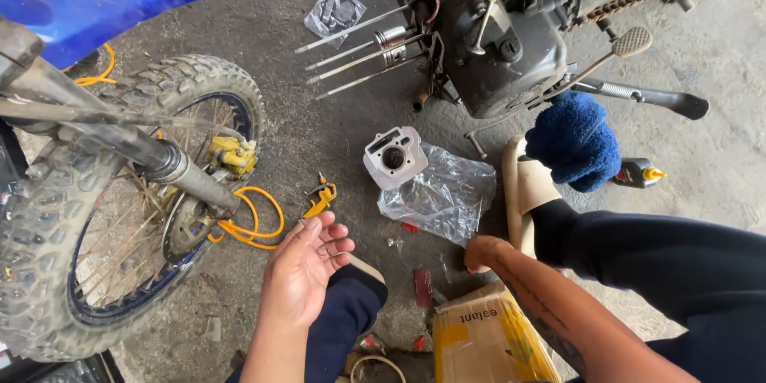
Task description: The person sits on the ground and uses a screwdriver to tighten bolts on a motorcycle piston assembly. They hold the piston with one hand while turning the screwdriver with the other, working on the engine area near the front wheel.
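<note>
At the lower middle of the frame the left hand (307, 267) hangs palm up, fingers loosely curled and empty, above a dark-trousered knee. To its right the right hand (481, 254) is bent down at the wrist onto the floor beside a cardboard box (487, 339); whether it grips anything cannot be told. Just beyond lie a clear plastic bag (443, 195) and, touching it, a grey engine cylinder (393, 157). Farther up, a piston (391, 41) sits among the engine's long studs.

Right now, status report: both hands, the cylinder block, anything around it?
Left hand open, palm up, empty. Right hand down on floor by clear plastic bag, grip unclear. Cylinder block untouched on the bag's edge. Orange hose left of it.
</note>
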